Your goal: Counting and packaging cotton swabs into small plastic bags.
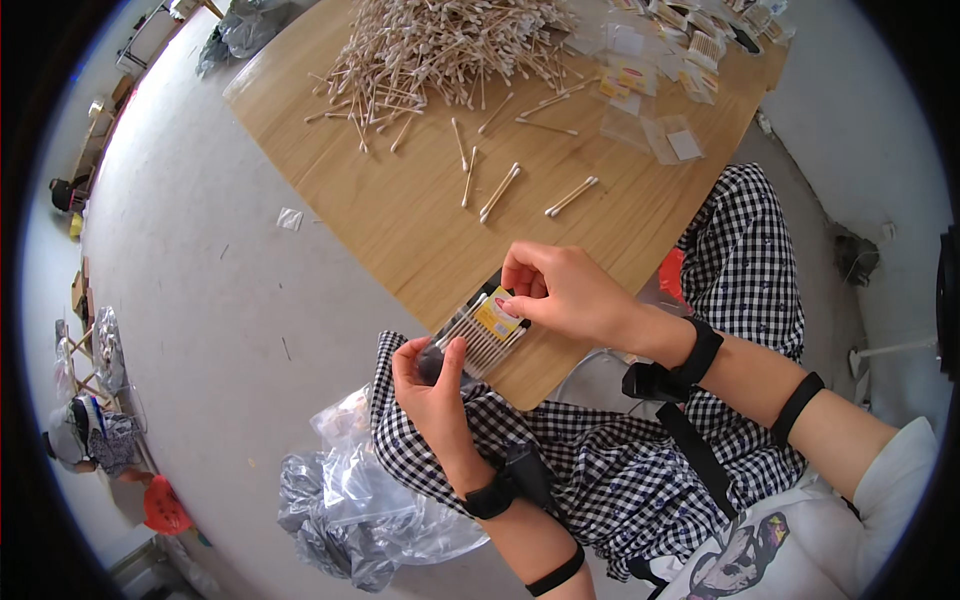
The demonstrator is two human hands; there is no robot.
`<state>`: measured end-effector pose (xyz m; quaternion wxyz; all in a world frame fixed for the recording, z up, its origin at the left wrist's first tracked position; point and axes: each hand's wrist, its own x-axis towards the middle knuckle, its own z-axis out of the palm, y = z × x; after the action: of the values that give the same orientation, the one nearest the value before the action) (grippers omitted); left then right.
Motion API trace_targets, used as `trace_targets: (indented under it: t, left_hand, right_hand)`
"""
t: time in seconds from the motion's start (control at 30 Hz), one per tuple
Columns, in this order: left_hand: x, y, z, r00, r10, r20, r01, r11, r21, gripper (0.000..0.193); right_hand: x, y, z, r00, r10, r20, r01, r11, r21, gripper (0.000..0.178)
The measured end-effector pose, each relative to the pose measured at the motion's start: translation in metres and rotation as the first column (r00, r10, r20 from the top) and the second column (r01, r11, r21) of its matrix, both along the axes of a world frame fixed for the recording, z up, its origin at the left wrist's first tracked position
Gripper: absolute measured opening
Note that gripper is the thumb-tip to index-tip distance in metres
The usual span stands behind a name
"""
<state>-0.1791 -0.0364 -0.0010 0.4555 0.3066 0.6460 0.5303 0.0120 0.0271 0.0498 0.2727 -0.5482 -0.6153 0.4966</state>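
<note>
A small clear pack of cotton swabs [478,338] lies tilted at the near corner of the table, with a yellow card [499,313] at its upper end. My left hand [437,398] is closed on its lower left end, thumb on the near side. At the yellow card, my right hand [568,290] pinches the pack's upper end between thumb and fingers. Something dark [431,364] shows behind the pack and by my left fingers; I cannot make out its kind. Farther up the table lie a few loose pairs of cotton swabs [500,192].
A large heap of loose cotton swabs [450,45] covers the far part of the wooden table [370,215]. Clear bags with yellow cards [632,80] and filled packs [705,48] lie at the far right. Plastic bags [360,490] rest on the floor beside my checkered-covered legs [745,260].
</note>
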Motion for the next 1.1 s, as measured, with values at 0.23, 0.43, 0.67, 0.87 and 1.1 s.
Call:
trace_targets:
  t: [0.23,0.43,0.67,0.87,1.1]
  left_hand:
    - [0.004,0.003,0.001,0.999,0.035,0.039,-0.034,0.999,-0.022,0.028]
    - [0.003,0.0,0.001,0.996,0.054,-0.067,-0.054,0.999,-0.001,0.024]
    - [0.011,0.007,0.002,0.999,0.048,-0.02,-0.048,0.998,0.033,0.019]
    - [0.009,0.005,0.0,0.997,0.082,-0.007,-0.082,0.996,0.017,0.02]
    - [0.011,0.008,0.001,0.994,0.107,-0.012,-0.106,0.993,0.06,0.023]
  right_hand:
    - [0.014,0.009,0.001,0.995,-0.044,0.085,0.035,0.994,0.104,0.02]
    - [0.042,0.012,0.012,0.875,-0.127,0.468,-0.091,0.904,0.417,0.018]
    - [-0.006,0.027,0.011,0.932,0.236,0.275,-0.343,0.82,0.459,0.011]
    - [-0.024,0.035,-0.005,0.863,0.31,0.399,-0.464,0.8,0.382,0.013]
    - [-0.029,0.042,-0.002,0.78,0.357,0.514,-0.578,0.728,0.37,0.014]
